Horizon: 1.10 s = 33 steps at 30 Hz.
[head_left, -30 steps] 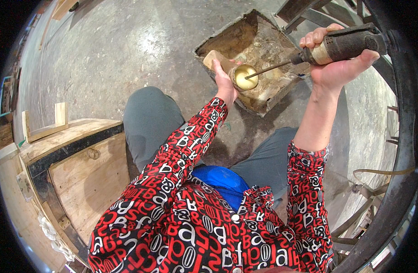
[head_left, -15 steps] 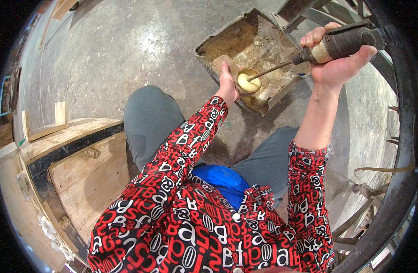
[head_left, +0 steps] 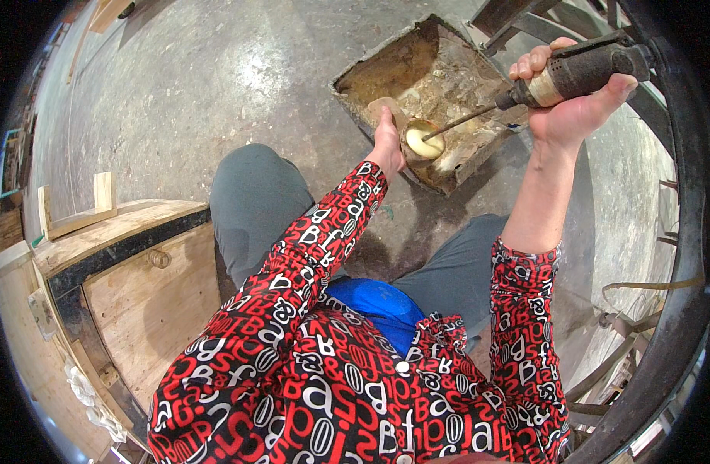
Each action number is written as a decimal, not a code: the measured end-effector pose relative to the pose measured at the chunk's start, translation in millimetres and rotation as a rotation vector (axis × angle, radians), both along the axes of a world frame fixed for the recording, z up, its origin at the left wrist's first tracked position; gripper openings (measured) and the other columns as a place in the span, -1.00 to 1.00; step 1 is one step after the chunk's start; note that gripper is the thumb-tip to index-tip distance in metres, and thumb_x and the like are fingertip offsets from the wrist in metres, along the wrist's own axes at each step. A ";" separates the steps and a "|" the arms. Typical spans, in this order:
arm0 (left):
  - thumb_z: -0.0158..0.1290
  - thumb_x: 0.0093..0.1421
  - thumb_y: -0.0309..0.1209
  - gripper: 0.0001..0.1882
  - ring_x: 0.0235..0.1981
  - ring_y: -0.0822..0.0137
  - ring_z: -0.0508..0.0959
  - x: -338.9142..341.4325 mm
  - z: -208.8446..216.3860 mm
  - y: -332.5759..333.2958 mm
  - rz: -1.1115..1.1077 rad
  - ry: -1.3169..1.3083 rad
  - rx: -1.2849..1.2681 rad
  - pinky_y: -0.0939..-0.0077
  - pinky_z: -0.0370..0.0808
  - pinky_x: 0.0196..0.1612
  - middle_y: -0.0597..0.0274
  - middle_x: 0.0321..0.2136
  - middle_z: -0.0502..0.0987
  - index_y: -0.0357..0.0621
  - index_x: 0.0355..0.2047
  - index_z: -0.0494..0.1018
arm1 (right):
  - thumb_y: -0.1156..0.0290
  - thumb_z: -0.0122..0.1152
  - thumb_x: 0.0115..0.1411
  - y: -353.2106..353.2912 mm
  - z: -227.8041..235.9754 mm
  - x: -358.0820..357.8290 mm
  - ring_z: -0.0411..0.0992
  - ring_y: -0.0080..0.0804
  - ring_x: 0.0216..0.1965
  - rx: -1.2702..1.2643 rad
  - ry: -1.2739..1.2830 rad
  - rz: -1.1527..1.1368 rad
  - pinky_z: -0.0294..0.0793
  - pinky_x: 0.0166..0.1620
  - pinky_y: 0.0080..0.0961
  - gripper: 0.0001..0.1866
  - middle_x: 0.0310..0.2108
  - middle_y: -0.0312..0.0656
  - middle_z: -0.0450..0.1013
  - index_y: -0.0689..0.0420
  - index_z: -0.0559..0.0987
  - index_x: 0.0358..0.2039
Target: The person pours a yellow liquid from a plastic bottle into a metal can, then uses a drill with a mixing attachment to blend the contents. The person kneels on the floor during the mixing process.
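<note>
My left hand (head_left: 387,145) is wrapped round a small cup (head_left: 421,122), tilted so its opening faces the rod. Inside is a pale yellow, creamy mixture (head_left: 425,146). A flat tan piece (head_left: 381,107) sticks out beyond my left fingertips; whether it belongs to the cup I cannot tell. My right hand (head_left: 570,120) grips a dark, drill-like power tool (head_left: 593,73) with a light band round its body, its thumb sticking outward. From the tool a long thin rod (head_left: 471,117) runs down-left, its tip in the mixture.
Beneath the cup, a crusted, grimy open box (head_left: 378,58) stands on the concrete floor (head_left: 216,85). To the left is a wooden cabinet (head_left: 154,301) with a coil on its panel. Dark metal framework (head_left: 683,255) curves along the right, with a thin hose (head_left: 652,288) near it.
The cup has tipped slightly and the mixture's surface has shifted, with the rod's tip now higher in the opening. Both arms have hardly moved.
</note>
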<state>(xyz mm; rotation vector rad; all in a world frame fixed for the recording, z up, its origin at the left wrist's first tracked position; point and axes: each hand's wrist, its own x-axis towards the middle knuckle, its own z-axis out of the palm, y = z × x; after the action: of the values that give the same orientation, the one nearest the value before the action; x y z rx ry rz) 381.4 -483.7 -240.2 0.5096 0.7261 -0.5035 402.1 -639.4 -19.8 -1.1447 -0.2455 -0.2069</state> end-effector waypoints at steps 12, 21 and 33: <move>-0.35 0.17 0.23 -0.25 -0.02 0.01 0.40 4.6 -26.9 -2.0 0.035 -0.064 -0.003 -0.11 0.33 0.00 0.01 0.02 0.34 -0.12 0.14 0.10 | -0.61 -0.26 -0.20 0.4 1.4 -0.5 0.28 -0.28 -0.57 0.030 0.003 0.036 0.28 -0.41 -0.31 -0.05 -0.62 -0.11 0.32 0.16 0.45 -0.40; -0.29 0.22 0.14 -0.35 -0.08 0.10 0.43 3.0 -22.6 -4.4 0.032 -0.034 0.011 -0.02 0.41 -0.09 0.11 -0.03 0.36 -0.11 0.09 0.16 | -0.61 -0.26 -0.20 -2.7 -0.3 -1.0 0.28 -0.28 -0.57 0.002 -0.011 0.020 0.28 -0.41 -0.31 -0.06 -0.62 -0.11 0.33 0.15 0.45 -0.40; -0.28 0.22 0.13 -0.36 -0.15 0.16 0.47 4.6 -26.0 -2.4 0.051 -0.050 0.046 0.13 0.46 -0.13 0.10 -0.11 0.41 -0.17 0.03 0.21 | -0.60 -0.25 -0.19 1.1 1.2 -0.1 0.28 -0.28 -0.57 0.008 0.005 0.015 0.28 -0.42 -0.32 -0.06 -0.63 -0.12 0.32 0.16 0.45 -0.41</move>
<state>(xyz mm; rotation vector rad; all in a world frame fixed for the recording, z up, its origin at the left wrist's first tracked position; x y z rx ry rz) 386.0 -486.1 -266.2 0.5431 0.7020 -0.4260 402.0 -638.3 -18.6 -1.1351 -0.2488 -0.1919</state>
